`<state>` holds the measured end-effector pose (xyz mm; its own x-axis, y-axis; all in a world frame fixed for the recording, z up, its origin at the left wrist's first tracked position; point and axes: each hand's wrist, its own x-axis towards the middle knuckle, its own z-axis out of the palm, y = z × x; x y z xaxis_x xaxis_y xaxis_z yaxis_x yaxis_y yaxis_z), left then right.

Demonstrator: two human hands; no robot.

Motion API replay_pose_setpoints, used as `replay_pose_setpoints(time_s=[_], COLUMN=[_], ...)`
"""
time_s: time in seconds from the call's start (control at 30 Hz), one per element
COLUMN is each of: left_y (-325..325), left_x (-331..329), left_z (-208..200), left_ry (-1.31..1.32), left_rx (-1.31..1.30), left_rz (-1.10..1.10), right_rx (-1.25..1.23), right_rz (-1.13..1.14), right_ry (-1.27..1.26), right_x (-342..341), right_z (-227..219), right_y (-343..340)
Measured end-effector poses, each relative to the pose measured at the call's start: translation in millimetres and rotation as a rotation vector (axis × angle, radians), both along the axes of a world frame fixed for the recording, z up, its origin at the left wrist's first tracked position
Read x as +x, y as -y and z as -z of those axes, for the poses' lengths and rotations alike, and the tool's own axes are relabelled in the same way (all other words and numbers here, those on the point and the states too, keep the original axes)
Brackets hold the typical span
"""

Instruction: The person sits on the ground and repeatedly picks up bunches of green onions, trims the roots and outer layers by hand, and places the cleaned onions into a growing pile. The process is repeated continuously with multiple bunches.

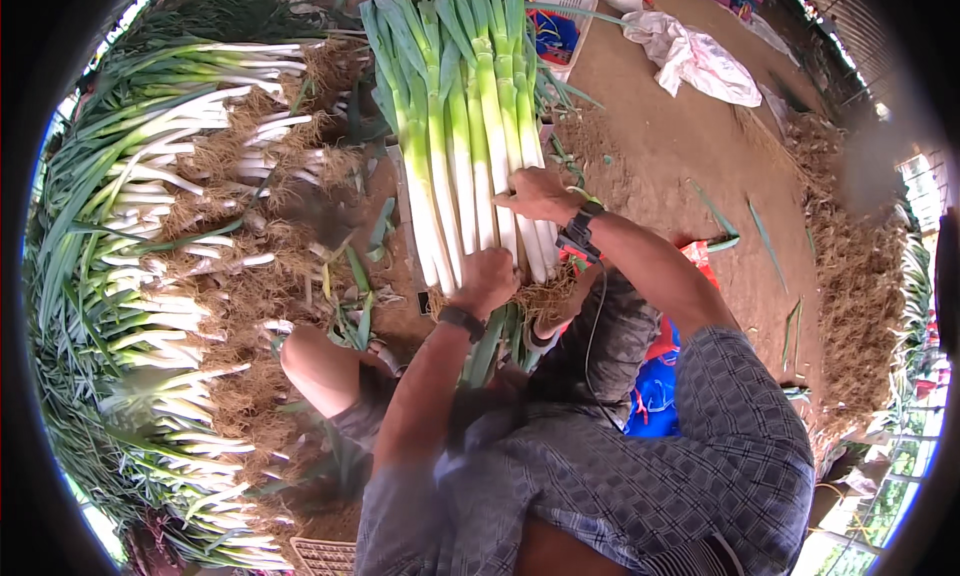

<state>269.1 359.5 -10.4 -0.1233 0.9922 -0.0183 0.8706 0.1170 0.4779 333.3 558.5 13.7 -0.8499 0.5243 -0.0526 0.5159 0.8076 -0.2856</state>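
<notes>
A row of large leeks [462, 161] lies side by side in front of me, with green leaves at the far end and white shanks toward me. My left hand [487, 279] is closed on the white lower ends in the middle of the row. Farther up and to the right, my right hand [540, 196] has its fingers curled around the shank of a leek on the right side. Both hands partly cover the shanks under them. Brown roots [548, 301] show below the right-hand ends.
A long heap of leeks with roots [150, 216] lines the left side. Behind the row stands a white plastic crate [582, 51] with blue stuff inside. A white sack [690, 56] lies on the dirt floor [650, 136], with loose leaves [765, 238] scattered right. Something blue [655, 396] is beside my leg.
</notes>
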Motion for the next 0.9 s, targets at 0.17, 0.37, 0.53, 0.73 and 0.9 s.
replay_pose_setpoints(time_s=[0.17, 0.37, 0.53, 0.73, 0.9], left_y=[22, 25, 18, 19, 16], left_x=[10, 11, 12, 15, 13], left_z=[19, 22, 31, 47, 34], left_ry=[0.08, 0.064, 0.046, 0.087, 0.103], left_rx=[0.026, -0.017, 0.062, 0.098, 0.143], left_rz=[-0.135, -0.084, -0.019, -0.048, 0.0], right_rx=[-0.279, 0.076, 0.396, 0.445, 0.321], right_rz=[0.021, -0.018, -0.25, -0.353, -0.314], right_ry=[0.118, -0.241, -0.326, -0.247, -0.227], right_x=[-8, -8, -24, -22, -20], right_z=[-25, -34, 0, 25, 33], right_y=[10, 15, 16, 9, 0])
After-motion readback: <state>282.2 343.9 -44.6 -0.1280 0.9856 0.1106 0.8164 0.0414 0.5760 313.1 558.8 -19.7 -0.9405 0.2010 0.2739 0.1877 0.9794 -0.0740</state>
